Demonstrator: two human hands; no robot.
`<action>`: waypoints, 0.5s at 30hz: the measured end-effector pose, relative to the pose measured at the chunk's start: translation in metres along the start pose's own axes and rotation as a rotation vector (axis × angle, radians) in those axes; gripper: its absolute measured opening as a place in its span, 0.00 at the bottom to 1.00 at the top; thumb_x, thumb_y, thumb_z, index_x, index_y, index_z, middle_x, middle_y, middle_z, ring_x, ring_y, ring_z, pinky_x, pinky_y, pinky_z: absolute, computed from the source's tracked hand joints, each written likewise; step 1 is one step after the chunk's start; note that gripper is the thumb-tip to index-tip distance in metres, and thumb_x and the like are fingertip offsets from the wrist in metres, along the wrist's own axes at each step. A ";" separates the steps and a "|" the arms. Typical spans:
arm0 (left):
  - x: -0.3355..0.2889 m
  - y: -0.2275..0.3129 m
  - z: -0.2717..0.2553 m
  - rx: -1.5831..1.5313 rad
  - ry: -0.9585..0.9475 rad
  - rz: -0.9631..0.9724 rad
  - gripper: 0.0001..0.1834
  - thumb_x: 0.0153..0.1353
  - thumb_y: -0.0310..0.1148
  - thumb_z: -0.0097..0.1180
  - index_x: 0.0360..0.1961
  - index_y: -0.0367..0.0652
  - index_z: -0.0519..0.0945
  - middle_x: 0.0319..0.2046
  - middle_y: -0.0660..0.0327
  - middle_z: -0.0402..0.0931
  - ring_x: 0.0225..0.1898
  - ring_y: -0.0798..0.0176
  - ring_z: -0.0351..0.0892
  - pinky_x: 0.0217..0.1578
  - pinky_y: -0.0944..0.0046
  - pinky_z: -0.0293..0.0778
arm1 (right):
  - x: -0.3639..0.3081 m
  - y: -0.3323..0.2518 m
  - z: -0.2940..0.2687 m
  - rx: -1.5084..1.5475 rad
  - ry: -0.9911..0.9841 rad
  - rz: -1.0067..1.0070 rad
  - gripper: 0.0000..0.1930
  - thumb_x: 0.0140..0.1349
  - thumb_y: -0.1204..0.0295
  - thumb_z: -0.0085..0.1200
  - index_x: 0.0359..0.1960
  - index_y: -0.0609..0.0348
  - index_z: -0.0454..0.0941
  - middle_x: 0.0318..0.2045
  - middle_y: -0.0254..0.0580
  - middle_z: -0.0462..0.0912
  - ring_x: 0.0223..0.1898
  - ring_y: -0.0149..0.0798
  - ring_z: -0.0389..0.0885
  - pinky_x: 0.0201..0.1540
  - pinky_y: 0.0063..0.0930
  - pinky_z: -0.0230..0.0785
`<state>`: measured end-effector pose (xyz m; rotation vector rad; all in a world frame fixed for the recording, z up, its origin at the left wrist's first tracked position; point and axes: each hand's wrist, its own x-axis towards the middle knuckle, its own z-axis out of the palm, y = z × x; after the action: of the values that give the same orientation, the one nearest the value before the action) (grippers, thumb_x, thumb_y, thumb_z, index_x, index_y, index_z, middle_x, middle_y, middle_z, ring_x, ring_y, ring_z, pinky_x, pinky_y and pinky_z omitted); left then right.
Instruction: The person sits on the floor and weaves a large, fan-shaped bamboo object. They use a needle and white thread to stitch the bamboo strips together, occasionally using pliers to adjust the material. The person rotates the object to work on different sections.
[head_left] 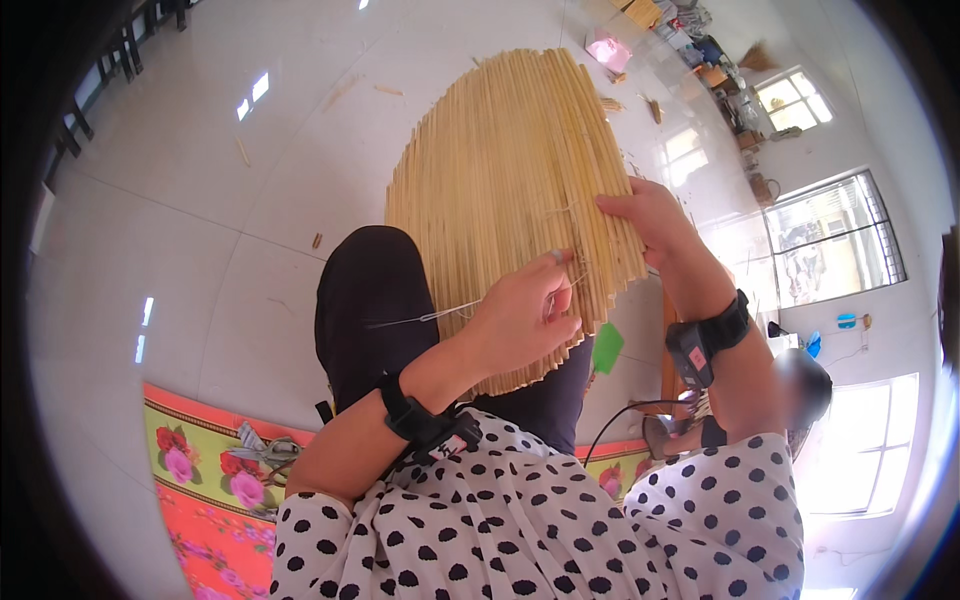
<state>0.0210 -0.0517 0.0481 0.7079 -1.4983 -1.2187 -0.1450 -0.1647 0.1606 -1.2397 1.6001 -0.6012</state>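
The left hand (525,315), nearer of two, is curled narrow, its hold on one pale thread (450,311) indeterminable, over one stalk panel (490,180) above the lap (372,285), long axis running away, lying leftward of the right hand (652,220) clasping its edge, with one green scrap (606,347) and one pink bag (608,51) beyond.

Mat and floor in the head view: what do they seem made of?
Mat: probably dried plant stalks with a dull sheen; narrow straw-yellow rods lie side by side.
Floor: likely glossy tile; it reflects bright patches and shows thin joint lines.
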 end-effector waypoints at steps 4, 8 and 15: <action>-0.001 -0.014 -0.004 0.035 -0.011 0.025 0.14 0.55 0.23 0.62 0.24 0.40 0.66 0.28 0.61 0.63 0.27 0.66 0.69 0.34 0.65 0.71 | -0.014 0.020 0.006 0.101 0.067 -0.130 0.16 0.63 0.79 0.57 0.52 0.72 0.76 0.41 0.49 0.84 0.38 0.40 0.86 0.40 0.35 0.82; -0.012 -0.006 -0.014 0.001 -0.092 -0.129 0.12 0.54 0.23 0.62 0.24 0.38 0.68 0.34 0.55 0.73 0.29 0.67 0.75 0.32 0.66 0.74 | -0.031 0.066 0.013 0.252 0.085 -0.257 0.15 0.64 0.78 0.57 0.52 0.71 0.77 0.42 0.43 0.84 0.39 0.33 0.84 0.42 0.27 0.78; -0.035 0.003 -0.020 0.291 -0.158 -0.169 0.08 0.55 0.26 0.63 0.28 0.38 0.74 0.42 0.50 0.77 0.31 0.60 0.84 0.30 0.63 0.77 | -0.070 0.081 0.029 0.293 0.168 -0.283 0.16 0.65 0.78 0.57 0.53 0.71 0.77 0.43 0.43 0.84 0.41 0.31 0.83 0.45 0.26 0.77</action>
<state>0.0503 -0.0263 0.0385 0.9656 -1.7998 -1.2167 -0.1543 -0.0669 0.1099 -1.2249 1.4167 -1.1042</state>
